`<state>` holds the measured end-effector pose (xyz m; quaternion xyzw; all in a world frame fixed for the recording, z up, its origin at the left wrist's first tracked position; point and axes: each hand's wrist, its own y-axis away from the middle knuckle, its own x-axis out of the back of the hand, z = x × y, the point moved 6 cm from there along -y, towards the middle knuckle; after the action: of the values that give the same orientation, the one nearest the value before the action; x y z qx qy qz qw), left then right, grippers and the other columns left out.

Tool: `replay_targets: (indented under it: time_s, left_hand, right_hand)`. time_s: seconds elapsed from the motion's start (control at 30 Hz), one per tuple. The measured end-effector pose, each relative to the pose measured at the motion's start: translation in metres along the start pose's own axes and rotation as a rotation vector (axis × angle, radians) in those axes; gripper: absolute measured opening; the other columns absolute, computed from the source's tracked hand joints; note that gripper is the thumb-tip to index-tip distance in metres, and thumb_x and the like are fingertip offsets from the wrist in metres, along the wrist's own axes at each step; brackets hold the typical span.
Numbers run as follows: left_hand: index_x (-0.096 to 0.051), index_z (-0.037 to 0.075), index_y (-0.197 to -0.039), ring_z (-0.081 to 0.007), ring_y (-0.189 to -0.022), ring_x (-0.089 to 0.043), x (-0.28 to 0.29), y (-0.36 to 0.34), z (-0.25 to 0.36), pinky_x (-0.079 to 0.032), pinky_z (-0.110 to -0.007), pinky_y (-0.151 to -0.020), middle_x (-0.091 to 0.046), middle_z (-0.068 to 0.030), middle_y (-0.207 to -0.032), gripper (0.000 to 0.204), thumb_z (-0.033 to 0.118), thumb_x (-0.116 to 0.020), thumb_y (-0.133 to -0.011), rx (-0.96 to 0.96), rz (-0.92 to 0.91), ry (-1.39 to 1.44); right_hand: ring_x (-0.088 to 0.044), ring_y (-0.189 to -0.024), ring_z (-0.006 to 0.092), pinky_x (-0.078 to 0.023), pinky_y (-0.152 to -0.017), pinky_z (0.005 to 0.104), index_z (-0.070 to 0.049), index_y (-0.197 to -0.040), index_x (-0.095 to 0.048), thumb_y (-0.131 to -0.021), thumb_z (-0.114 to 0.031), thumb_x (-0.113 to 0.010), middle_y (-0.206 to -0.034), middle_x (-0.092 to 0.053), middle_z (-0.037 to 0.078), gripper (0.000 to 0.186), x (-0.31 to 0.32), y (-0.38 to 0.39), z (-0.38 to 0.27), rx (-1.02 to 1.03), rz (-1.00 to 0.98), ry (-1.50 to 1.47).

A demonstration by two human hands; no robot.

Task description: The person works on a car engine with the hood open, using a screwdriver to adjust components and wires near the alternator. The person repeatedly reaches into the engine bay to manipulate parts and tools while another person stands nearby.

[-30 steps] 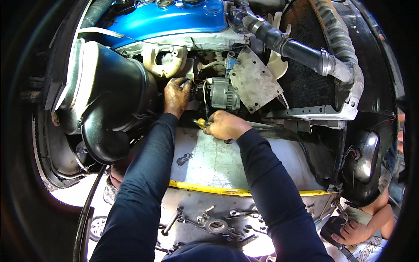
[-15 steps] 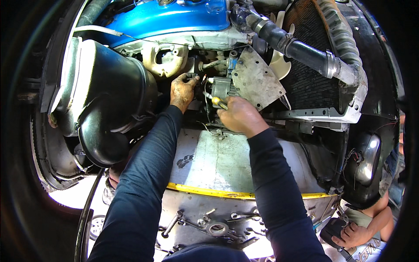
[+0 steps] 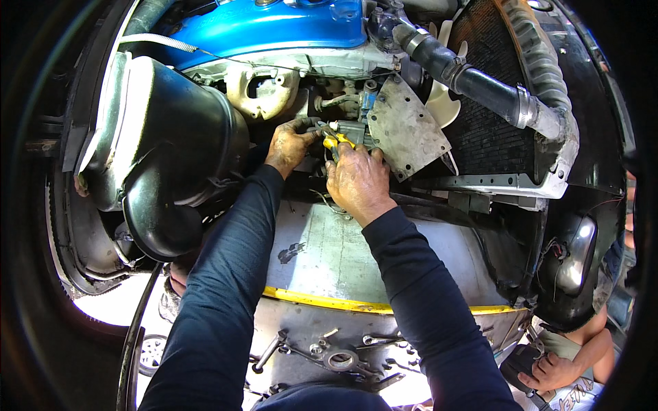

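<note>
My right hand (image 3: 358,179) grips yellow-handled pliers (image 3: 336,142), their metal jaws pointing up and left to the fingertips of my left hand. The left hand (image 3: 290,146), its fingers darkened with grime, is pinched around what looks like a thin wire, mostly hidden by the fingers and jaws. Just right of the jaws sits a grey finned metal part (image 3: 353,130), beside a flat grey plate (image 3: 409,128) with holes. Above my left hand is a pale cast manifold (image 3: 262,96) on the engine's side.
A blue engine cover (image 3: 267,29) lies at the back. Radiator (image 3: 485,103) and black hose (image 3: 480,85) stand right, a black air duct (image 3: 181,130) left. Loose wrenches (image 3: 273,349) lie on the metal panel in front. Another person's hand (image 3: 554,370) holds a dark object.
My right hand has turned and shifted slightly left, bringing the pliers' jaws up to my left fingertips. The left hand stays nearly in place.
</note>
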<state>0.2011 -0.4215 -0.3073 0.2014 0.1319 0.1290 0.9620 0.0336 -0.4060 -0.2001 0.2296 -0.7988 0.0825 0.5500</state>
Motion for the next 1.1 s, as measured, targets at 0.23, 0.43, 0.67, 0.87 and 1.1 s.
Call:
replay_targets:
  time_s: [0.23, 0.43, 0.67, 0.87, 1.1]
  left_hand:
    - [-0.068, -0.007, -0.115, -0.0146, -0.083, -0.068, -0.001, 0.012, 0.018, -0.055, -0.03, -0.073, -0.076, -0.0135, -0.101, 0.031, 0.007, -0.071, -0.088, -0.304, 0.12, -0.654]
    - [-0.072, -0.008, -0.102, -0.0166, -0.067, -0.065, 0.042, 0.0, -0.017, -0.054, -0.036, -0.065, -0.074, -0.0158, -0.082, 0.03, 0.015, -0.074, -0.083, 0.191, 0.475, -0.16]
    - [-0.062, -0.005, -0.129, -0.0301, -0.103, -0.073, -0.008, 0.004, 0.011, -0.053, -0.036, -0.095, -0.074, -0.0214, -0.112, 0.059, 0.018, -0.08, -0.077, -0.33, 0.215, -0.594]
    - [-0.07, -0.004, -0.103, -0.0152, -0.074, -0.06, 0.011, -0.004, -0.007, -0.051, -0.034, -0.072, -0.073, -0.0138, -0.087, 0.02, 0.012, -0.07, -0.091, -0.25, 0.262, -0.554]
    - [-0.068, -0.001, -0.112, -0.0348, -0.097, -0.072, 0.0, 0.028, 0.048, -0.057, -0.043, -0.087, -0.071, -0.0192, -0.108, 0.035, 0.019, -0.076, -0.084, -0.573, 0.619, -0.823]
  right_hand:
    - [-0.069, -0.082, 0.0452, -0.055, -0.077, 0.0519, 0.003, -0.103, -0.06, -0.096, -0.029, -0.063, -0.087, -0.07, 0.025, 0.033, 0.004, -0.013, 0.009, 0.024, 0.074, -0.147]
    - [-0.069, -0.083, 0.0457, -0.055, -0.076, 0.0532, 0.006, -0.103, -0.058, -0.097, -0.028, -0.06, -0.086, -0.069, 0.028, 0.035, 0.005, -0.015, 0.021, -0.153, 0.077, -0.175]
    - [-0.072, -0.085, 0.0414, -0.058, -0.076, 0.0504, 0.003, -0.106, -0.059, -0.095, -0.027, -0.064, -0.089, -0.071, 0.025, 0.032, 0.002, -0.015, 0.018, -0.085, 0.055, -0.144]
    - [-0.072, -0.083, 0.041, -0.058, -0.075, 0.0497, 0.004, -0.103, -0.058, -0.094, -0.025, -0.065, -0.088, -0.071, 0.025, 0.031, -0.01, -0.016, 0.021, -0.124, 0.04, -0.148]
    - [-0.069, -0.085, 0.0475, -0.055, -0.077, 0.0545, 0.007, -0.103, -0.056, -0.096, -0.027, -0.062, -0.086, -0.069, 0.03, 0.035, 0.005, -0.01, 0.017, -0.05, 0.048, -0.193]
